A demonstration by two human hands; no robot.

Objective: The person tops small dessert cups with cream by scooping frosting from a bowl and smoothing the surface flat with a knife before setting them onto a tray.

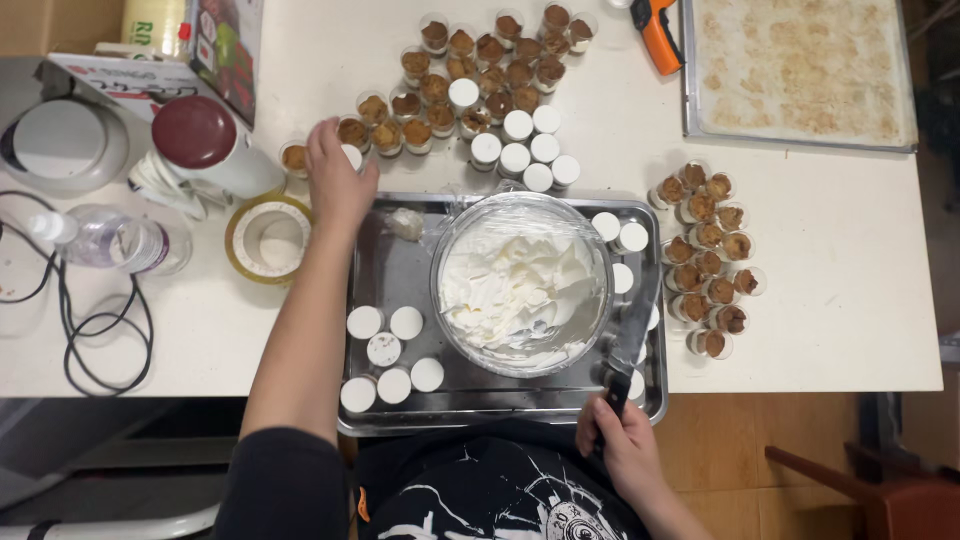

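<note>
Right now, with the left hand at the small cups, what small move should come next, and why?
Probably lift that cup toward the cream bowl: the left hand rests on it, while the right hand holds a spatula beside the bowl.

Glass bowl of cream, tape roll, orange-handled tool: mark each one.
glass bowl (pixel 600 300): head view, right rim.
tape roll (pixel 240 215): head view, left side of the ring.
orange-handled tool (pixel 660 40): head view, middle of the orange handle.
</note>
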